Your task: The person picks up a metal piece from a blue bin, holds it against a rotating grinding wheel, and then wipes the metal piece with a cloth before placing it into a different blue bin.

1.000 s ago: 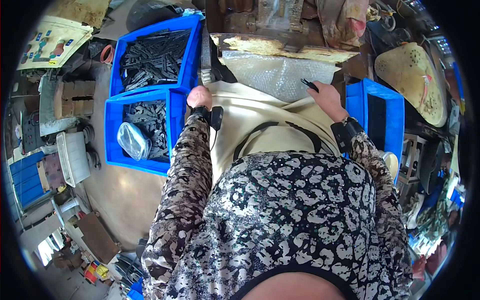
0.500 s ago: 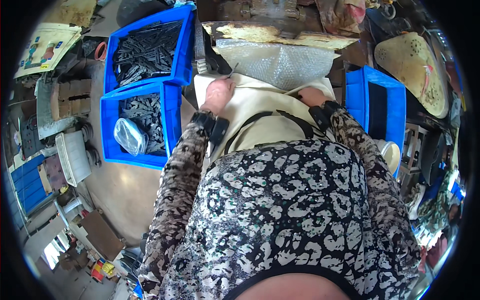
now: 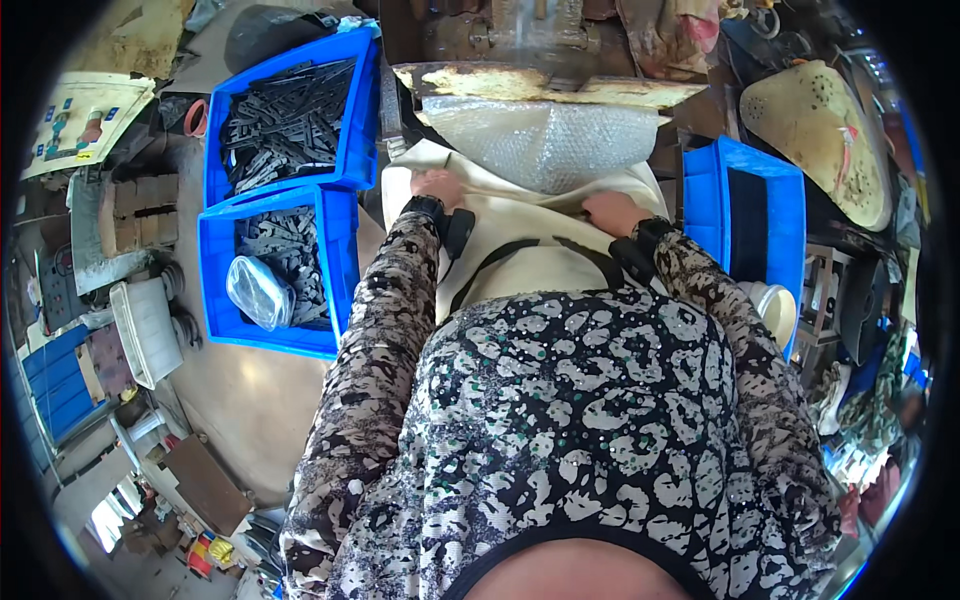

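Observation:
A cream cloth (image 3: 510,215) covers my lap and reaches up towards the bench, with a raised fold running between my hands. At its left side my left hand (image 3: 438,186) is closed on the cloth. A thin dark sliver shows just beyond those fingers; what it is I cannot make out. My right hand (image 3: 614,213) is closed at the fold on the right, its fingertips partly hidden in the cloth. Just past the hands, bubble wrap (image 3: 545,140) hangs from the bench's worn edge (image 3: 560,86). Dark straps lie across the cloth near my waist.
Two blue bins (image 3: 362,120) with many dark flat pieces stand at the left; a clear plastic tub (image 3: 260,292) rests in the nearer one. At the right are another blue bin (image 3: 785,215) and a white bucket (image 3: 774,310). Machinery (image 3: 530,35) sits beyond the bench edge.
My left hand has moved slightly nearer to me, and the cloth there is bunched up more. My right hand has shifted a little left and nearer. The view has tilted slightly.

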